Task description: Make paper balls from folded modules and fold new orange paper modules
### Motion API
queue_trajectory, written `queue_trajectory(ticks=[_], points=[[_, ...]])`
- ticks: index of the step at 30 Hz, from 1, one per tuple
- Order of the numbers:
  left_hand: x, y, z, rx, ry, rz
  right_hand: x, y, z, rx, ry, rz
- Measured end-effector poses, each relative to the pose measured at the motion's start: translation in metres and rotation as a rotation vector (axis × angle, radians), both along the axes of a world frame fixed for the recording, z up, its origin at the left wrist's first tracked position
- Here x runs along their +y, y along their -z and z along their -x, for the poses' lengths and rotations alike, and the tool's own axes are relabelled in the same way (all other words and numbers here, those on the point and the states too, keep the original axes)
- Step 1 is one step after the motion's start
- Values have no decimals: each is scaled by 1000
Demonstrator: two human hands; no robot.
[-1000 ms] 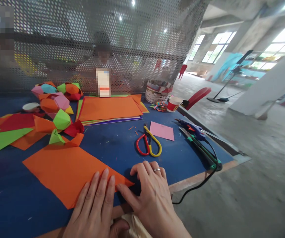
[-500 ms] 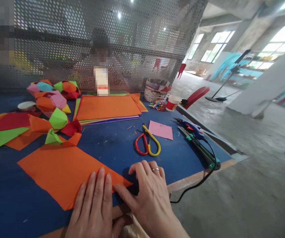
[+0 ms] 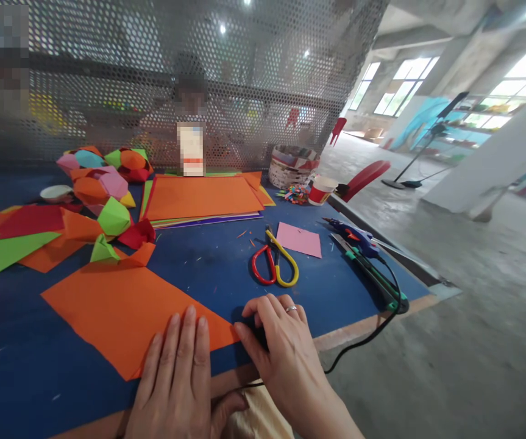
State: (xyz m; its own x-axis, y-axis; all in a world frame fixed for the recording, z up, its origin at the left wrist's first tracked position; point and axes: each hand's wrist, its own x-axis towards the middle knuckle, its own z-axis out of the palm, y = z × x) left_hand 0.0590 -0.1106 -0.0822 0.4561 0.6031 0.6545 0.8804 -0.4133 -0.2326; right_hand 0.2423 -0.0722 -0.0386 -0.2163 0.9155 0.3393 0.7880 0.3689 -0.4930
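Observation:
A sheet of orange paper [image 3: 107, 305] lies at the near edge of the blue table, its lower edge beside me looking folded. My left hand [image 3: 175, 372] is flat on it with fingers stretched out, pressing the near part down. At the paper's right-hand corner, the thumb tip of my right hand [image 3: 276, 341] touches the edge. The other fingers of that hand, one wearing a ring, curl over the table with a gap between them and the thumb. Beyond my right hand lie scissors [image 3: 285, 268] with one red and one yellow handle, beside a pink paper piece [image 3: 298, 239].
Folded coloured paper shapes [image 3: 107, 183] and loose sheets [image 3: 29, 225] crowd the left. A paper stack [image 3: 203, 198], woven basket [image 3: 290, 171] and paper cup [image 3: 322, 190] stand at the back. A glue gun [image 3: 351, 236] and green cutter [image 3: 372, 277] lie right; a cord hangs over the edge.
My right thumb has slid right along the near edge of the orange paper to its corner. My left hand stays pressed flat. The view has shifted slightly.

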Motion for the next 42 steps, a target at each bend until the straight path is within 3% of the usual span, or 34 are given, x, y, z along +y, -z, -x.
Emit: queue_trajectory(ticks=[7,17,23,27,30,37,42], points=[[-3,1,8,52,35,59,-1,4,1,-50,18,-42],[-15,-6,21,56,58,20,-1,4,-1,-55,-13,-43],[-37,4,47,14,-73,-66,0,5,-2,-88,-3,-33],[-49,14,71,8,-97,-78,2,5,-1,-114,19,-40],[-53,13,81,-9,-82,-43,2,5,0,-124,27,-46],[-41,-17,51,-108,2,-58,2,1,1,-135,45,-7],[-27,-19,36,-65,163,-92,-2,-4,9,-130,85,-13]])
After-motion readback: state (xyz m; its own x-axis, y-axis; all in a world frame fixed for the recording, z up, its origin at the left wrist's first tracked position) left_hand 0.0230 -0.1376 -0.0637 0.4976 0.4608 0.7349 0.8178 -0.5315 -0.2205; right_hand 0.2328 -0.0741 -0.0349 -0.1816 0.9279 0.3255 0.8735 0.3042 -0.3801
